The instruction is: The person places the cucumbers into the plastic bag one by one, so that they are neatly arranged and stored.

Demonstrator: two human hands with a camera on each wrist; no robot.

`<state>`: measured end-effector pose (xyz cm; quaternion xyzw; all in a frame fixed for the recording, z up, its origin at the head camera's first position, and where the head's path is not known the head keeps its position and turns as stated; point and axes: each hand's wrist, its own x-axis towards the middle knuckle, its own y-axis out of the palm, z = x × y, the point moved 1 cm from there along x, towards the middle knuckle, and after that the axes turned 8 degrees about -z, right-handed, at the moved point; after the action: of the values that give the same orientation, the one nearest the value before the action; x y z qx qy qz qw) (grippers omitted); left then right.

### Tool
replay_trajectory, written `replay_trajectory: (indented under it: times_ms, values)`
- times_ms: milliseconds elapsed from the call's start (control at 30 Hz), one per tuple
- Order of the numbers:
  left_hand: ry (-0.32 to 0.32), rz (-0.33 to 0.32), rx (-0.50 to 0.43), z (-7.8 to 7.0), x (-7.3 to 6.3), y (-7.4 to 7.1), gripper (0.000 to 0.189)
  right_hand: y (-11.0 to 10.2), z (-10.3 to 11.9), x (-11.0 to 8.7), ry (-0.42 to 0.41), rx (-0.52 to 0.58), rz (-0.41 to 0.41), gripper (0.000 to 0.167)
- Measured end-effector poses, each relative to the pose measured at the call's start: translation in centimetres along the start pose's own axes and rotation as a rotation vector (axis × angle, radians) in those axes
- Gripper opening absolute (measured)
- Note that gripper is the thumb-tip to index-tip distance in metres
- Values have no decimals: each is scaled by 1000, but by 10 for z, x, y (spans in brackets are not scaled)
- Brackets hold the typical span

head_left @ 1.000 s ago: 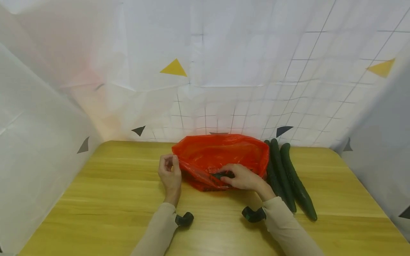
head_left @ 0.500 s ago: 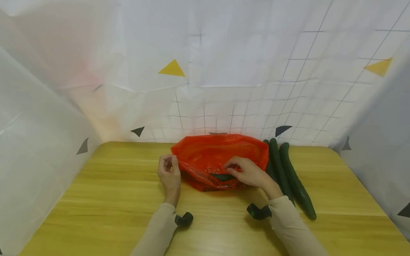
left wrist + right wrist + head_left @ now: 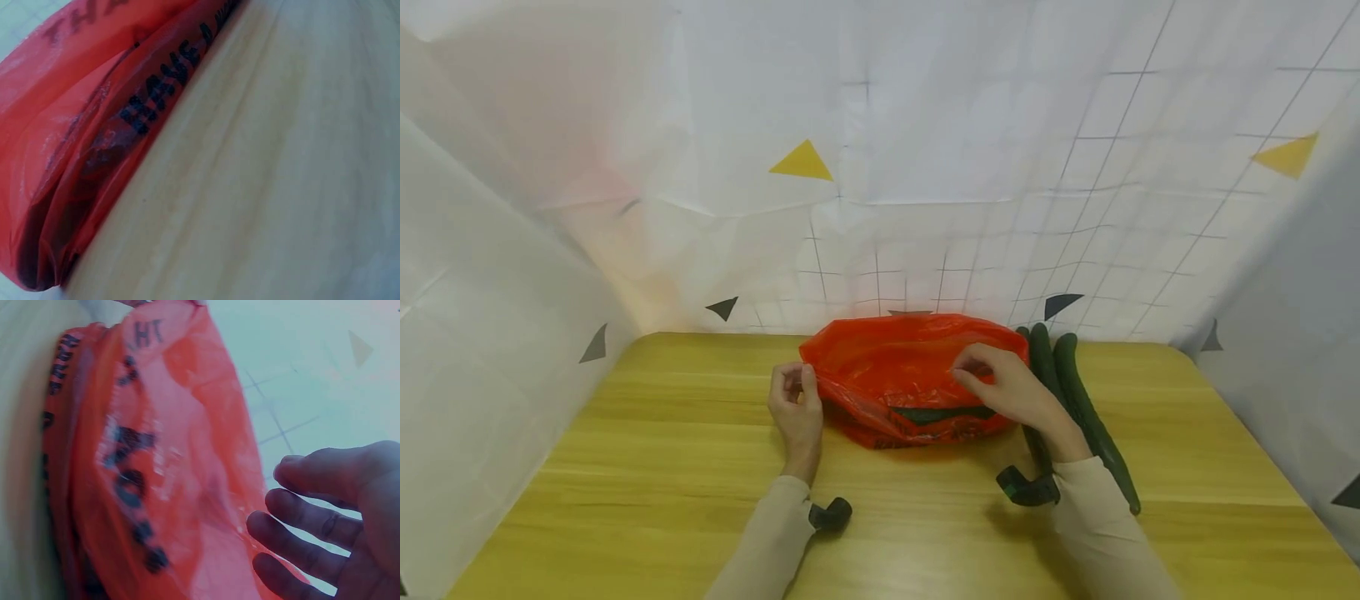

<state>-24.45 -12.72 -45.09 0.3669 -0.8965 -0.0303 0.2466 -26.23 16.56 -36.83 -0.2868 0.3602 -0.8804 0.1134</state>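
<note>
A red plastic bag (image 3: 917, 354) with dark printed lettering lies with its mouth open at the back of the table. Inside it, a dark green cucumber (image 3: 936, 414) shows along the front fold. My left hand (image 3: 797, 412) pinches the bag's left edge between thumb and fingers. Over the bag's right side hovers my right hand (image 3: 1011, 387), holding nothing, its fingers loosely bent. The right wrist view shows those fingers (image 3: 300, 540) apart from one another beside the bag. The left hand is out of sight in the left wrist view, where the bag's printed side (image 3: 156, 87) appears.
Right of the bag, three cucumbers lie side by side, the outermost cucumber (image 3: 1097, 425) nearest the table's right side; the right forearm partly covers them. The wooden table (image 3: 647, 467) meets a white sheet (image 3: 925, 167) behind and at both sides.
My right hand has let go of the cucumber inside the bag and moved up and to the right, uncovering more of it. The left hand stays at the bag's edge.
</note>
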Motion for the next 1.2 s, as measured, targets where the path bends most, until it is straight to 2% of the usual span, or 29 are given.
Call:
replay_trajectory:
  times_ms: [500,700,1033,1167,1200]
  values:
    - [-7,-14,14,0,-1,1,24,-29,-16,-8,-30,-53,-176,6]
    - [4,-16,8,-2,-1,1,24,-39,-23,-13,43,-61,-204,4]
    - [-18,-7,2,0,-1,0,22,-49,-24,-18,126,-48,-184,12]
    - [-17,7,8,-20,-4,0,19,-55,-29,-21,157,-75,-205,12]
    - [-19,9,11,-21,-4,0,20,-56,-31,-22,160,-78,-214,12]
